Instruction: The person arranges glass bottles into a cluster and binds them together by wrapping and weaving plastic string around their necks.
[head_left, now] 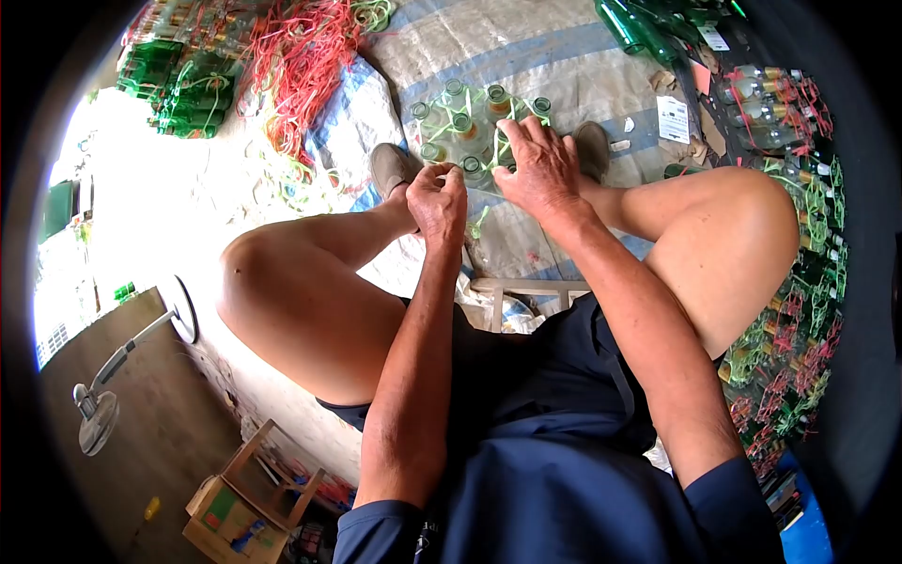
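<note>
Several clear glass bottles (467, 132) stand upright in a tight cluster on the striped sheet between my feet. Light green plastic strap (435, 116) runs among their necks. At the near left of the cluster, my left hand (439, 202) is closed in a pinch by a bottle mouth. What it grips, if anything, is too small to make out. My right hand (542, 169) reaches over the near right bottles, fingers spread and fingertips by the necks. It partly hides the bottles under it. A scrap of green strap (479, 224) lies on the near side of the cluster.
Tangled red strap (299, 80) lies at the upper left, beside bundled green bottles (193, 89). More green bottles (631, 28) lie at the upper right. Strapped bottle bundles (813, 254) pile up along the right. A fan (99, 423) and cardboard box (235, 522) are lower left.
</note>
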{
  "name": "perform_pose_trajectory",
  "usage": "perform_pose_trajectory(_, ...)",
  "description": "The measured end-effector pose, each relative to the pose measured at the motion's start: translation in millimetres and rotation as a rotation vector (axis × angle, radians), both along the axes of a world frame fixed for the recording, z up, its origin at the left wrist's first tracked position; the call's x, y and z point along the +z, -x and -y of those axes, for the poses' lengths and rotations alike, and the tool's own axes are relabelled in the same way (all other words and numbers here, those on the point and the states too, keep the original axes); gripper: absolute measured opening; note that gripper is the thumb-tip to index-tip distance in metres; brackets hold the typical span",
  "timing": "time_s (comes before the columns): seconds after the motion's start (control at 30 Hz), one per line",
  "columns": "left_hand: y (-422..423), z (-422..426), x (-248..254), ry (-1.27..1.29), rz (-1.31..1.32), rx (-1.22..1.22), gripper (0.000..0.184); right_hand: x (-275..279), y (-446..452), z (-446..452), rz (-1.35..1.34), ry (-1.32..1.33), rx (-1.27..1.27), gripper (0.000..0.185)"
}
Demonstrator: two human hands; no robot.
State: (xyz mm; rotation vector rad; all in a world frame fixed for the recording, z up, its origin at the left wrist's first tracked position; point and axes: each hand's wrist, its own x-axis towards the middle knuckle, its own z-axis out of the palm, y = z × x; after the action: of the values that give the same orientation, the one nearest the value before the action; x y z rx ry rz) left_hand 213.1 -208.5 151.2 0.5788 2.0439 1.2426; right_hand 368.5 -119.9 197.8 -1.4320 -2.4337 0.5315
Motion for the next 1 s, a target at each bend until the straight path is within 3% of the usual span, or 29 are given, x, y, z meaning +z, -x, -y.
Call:
perform_pose_trajectory(0.2, 6, 6, 11, 0.011, 0.336, 0.077, 0.021, -1, 2, 1, -0.023, -0.025, -0.016, 0.061)
perform_pose_trajectory(0.57, 24, 9, -14, 0.049, 0.460, 0.080, 0.018, 8, 4, -3, 0.014, 0.071, 0.020, 0.067)
perform_pose_trajectory(0.7, 20, 6, -7, 0.058, 0.445, 0.119, 0.016, 10, 11, -8, -0.053, -0.074, 0.076, 0.046)
perform_pose_trajectory(0.73, 20, 6, -7, 0.079, 0.451, 0.107, 0.018, 14, 15, -10, -0.143, -0.163, 0.104, 0.030)
perform_pose_trajectory(0.87, 25, 5, -23, 0.032, 0.457, 0.066, 0.018, 11, 34, -27, -0.153, -0.099, 0.329, 0.025)
perform_pose_trajectory(1.0, 25, 4, -30, -0.020, 0.374, 0.045, 0.018, 7, 51, -31, 0.049, 0.097, 0.473, 0.027)
